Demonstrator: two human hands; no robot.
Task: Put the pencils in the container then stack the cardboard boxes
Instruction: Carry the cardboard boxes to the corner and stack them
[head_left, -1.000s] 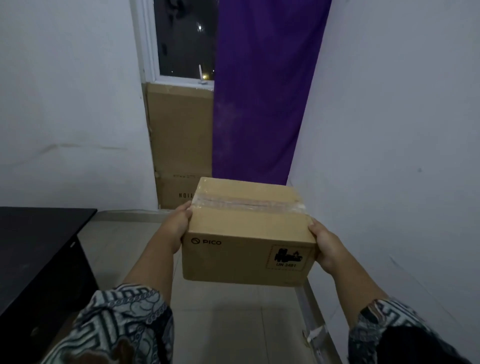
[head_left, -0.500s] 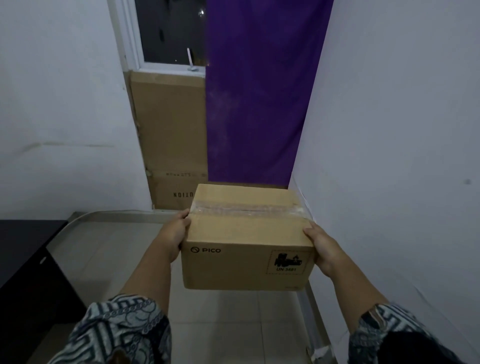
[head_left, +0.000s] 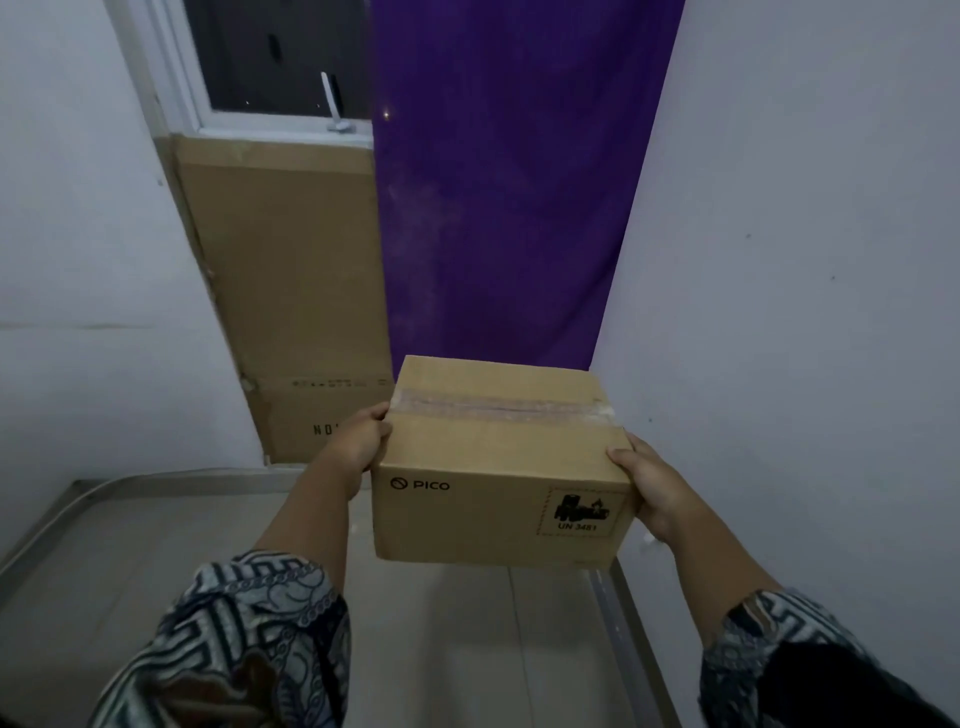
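Note:
I hold a brown cardboard box (head_left: 498, 467) in the air in front of me, above the tiled floor. It is sealed with clear tape across its top and bears a PICO mark and a UN 3481 label on its near face. My left hand (head_left: 358, 447) grips its left side and my right hand (head_left: 649, 483) grips its right side. No pencils and no container are in view.
A tall flat cardboard box (head_left: 291, 291) leans upright against the far wall under a window (head_left: 270, 57). A purple curtain (head_left: 514, 182) hangs beside it. A white wall (head_left: 805, 312) stands close on the right. Pale floor tiles (head_left: 130, 545) lie below.
The view has swung right and moved nearer the far wall; the black table at the left has dropped out of sight. Both hands still hold the box the same way.

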